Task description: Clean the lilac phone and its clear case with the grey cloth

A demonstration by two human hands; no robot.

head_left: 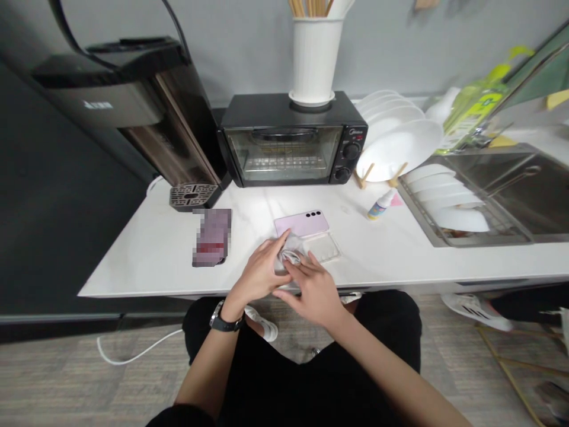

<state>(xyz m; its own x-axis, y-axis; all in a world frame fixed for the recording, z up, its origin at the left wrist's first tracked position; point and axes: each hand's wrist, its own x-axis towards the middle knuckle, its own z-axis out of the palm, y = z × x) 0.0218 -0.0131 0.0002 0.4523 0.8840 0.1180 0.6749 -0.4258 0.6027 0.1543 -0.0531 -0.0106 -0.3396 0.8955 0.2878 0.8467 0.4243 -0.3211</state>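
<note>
A crumpled light grey cloth (291, 254) lies bunched at the counter's front. My left hand (260, 270), with a dark-strapped watch at the wrist, curls round the cloth from the left. From the right, my right hand (313, 290) rests its fingertips against the cloth's near edge, its thumb stretched apart. Just beyond the cloth, a lilac phone (297, 225) lies back up, its three camera lenses at the right end. A clear phone case (326, 249) sits to the right of the cloth, partly hidden by it and my fingers.
On the white counter (142, 255), a blurred-out purple phone-like object (213, 237) lies left. Behind stand a water dispenser (164, 130) and a toaster oven (288, 148). Rightward are a small spray bottle (380, 206), racked plates (395, 145) and a sink (511, 172) with dishes.
</note>
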